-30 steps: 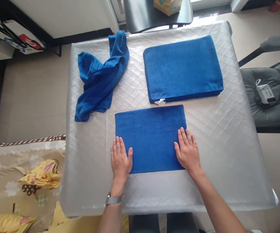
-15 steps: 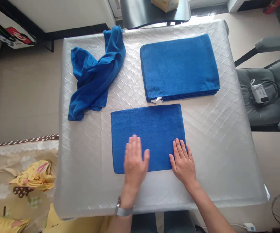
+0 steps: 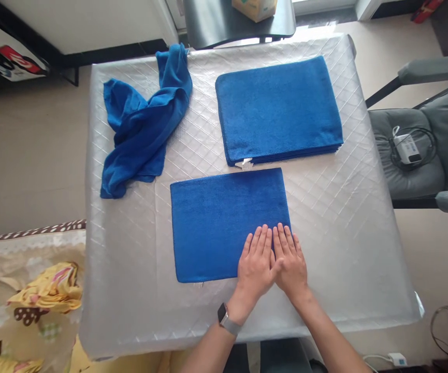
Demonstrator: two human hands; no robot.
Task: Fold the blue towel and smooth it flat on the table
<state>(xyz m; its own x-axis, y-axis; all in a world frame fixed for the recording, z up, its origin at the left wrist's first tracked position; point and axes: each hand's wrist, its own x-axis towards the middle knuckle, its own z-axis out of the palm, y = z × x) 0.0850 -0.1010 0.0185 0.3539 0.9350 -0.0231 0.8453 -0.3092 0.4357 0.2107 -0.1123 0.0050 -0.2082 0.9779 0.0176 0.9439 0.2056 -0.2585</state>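
Note:
A folded blue towel [image 3: 216, 223] lies flat on the table in front of me. My left hand [image 3: 257, 261] rests flat on its lower right part, fingers stretched out, a watch on the wrist. Right beside it, my right hand [image 3: 290, 259] lies flat over the towel's right edge, also with straight fingers. The two hands touch or overlap at the left thumb. Behind this towel is a neat stack of folded blue towels [image 3: 280, 109] with white tags at its near left corner. A crumpled blue towel [image 3: 146, 124] lies at the far left.
The table has a silvery quilted cover [image 3: 348, 248]. Beyond its far edge stands a black chair [image 3: 208, 23] with a box [image 3: 257, 8] on it. A grey armchair [image 3: 414, 176] with a cabled white adapter [image 3: 407, 148] is at the right. Yellow cloth [image 3: 51, 290] lies at the left.
My left hand has slid right across the folded towel, up against my right hand. The right hand stays at the towel's right edge. The whole view has shifted slightly.

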